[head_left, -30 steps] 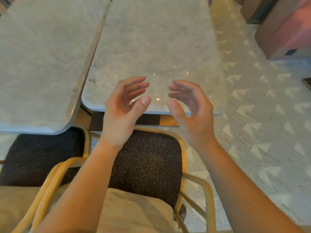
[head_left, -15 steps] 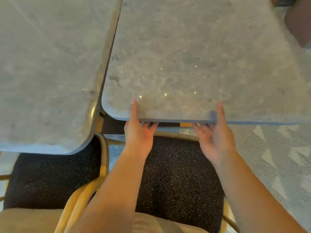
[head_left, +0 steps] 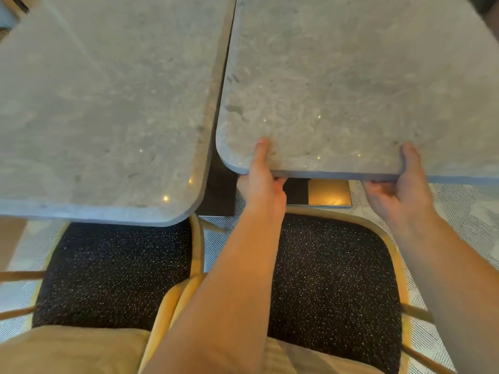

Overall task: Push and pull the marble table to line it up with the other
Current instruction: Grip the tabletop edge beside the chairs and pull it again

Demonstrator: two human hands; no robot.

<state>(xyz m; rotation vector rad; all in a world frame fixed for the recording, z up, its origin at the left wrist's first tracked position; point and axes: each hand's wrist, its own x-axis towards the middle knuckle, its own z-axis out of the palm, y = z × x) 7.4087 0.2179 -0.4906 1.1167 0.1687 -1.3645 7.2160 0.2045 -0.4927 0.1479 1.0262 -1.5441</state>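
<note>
Two grey marble tables stand side by side with a narrow gap between them. The right marble table (head_left: 337, 85) has its near edge further from me than the near edge of the left marble table (head_left: 102, 103). My left hand (head_left: 263, 182) grips the right table's near edge close to its left corner, thumb on top and fingers hidden underneath. My right hand (head_left: 399, 190) grips the same edge further right, thumb on top as well.
Two chairs with black speckled seats and tan frames stand below the tables, one under my arms (head_left: 334, 273) and one to the left (head_left: 113, 273). A shiny brass table base (head_left: 329, 193) shows under the right table. Patterned floor lies to the right.
My hands went from hovering open above the right table to clamping its near edge. The view has come closer, and the right table's near edge now sits nearer to the left table's edge line.
</note>
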